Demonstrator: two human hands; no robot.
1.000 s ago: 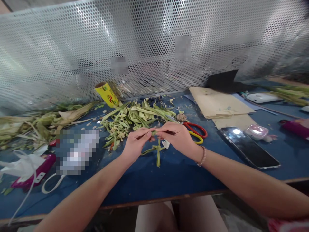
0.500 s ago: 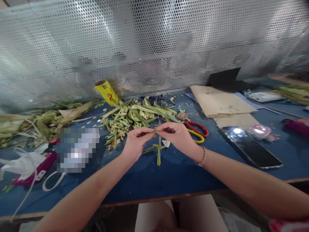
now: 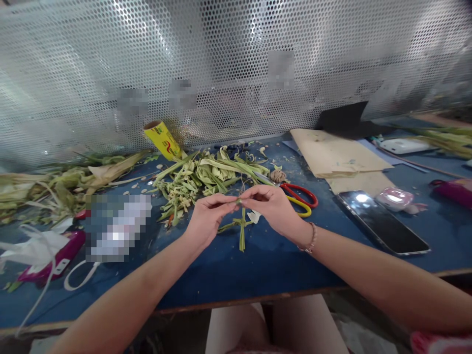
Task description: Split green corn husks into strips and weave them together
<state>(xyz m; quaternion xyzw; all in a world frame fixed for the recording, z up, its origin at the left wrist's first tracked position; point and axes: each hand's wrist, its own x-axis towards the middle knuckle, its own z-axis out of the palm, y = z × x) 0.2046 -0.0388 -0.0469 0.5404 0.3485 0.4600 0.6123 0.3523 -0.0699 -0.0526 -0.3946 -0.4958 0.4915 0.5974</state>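
Observation:
A cross-shaped figure of green leaf strips, like corn husk (image 3: 242,237), hangs below my fingertips, its arms spreading left and right. My left hand (image 3: 208,216) pinches its top between thumb and forefinger. From the other side my right hand (image 3: 271,209), with a beaded bracelet on the wrist, pinches the same top; both sets of fingertips meet there. A thin strand rises above the fingers. Just behind my hands lies a heap of green leaf strips (image 3: 217,169). Scissors with red and yellow handles (image 3: 304,196) lie beside my right hand, blades partly hidden.
A ball of twine (image 3: 278,175) sits behind the scissors. A phone (image 3: 381,221), a pink case (image 3: 395,198) and brown paper (image 3: 332,152) are on the right. Leftward are a yellow tube (image 3: 162,140), dry husks (image 3: 70,184) and a purple pack (image 3: 70,253). A perforated metal screen (image 3: 228,69) stands behind.
My fingertips shift very slightly at the top of the leaf figure, both hands still pinching it. The whole view moves a little; everything else stays in place.

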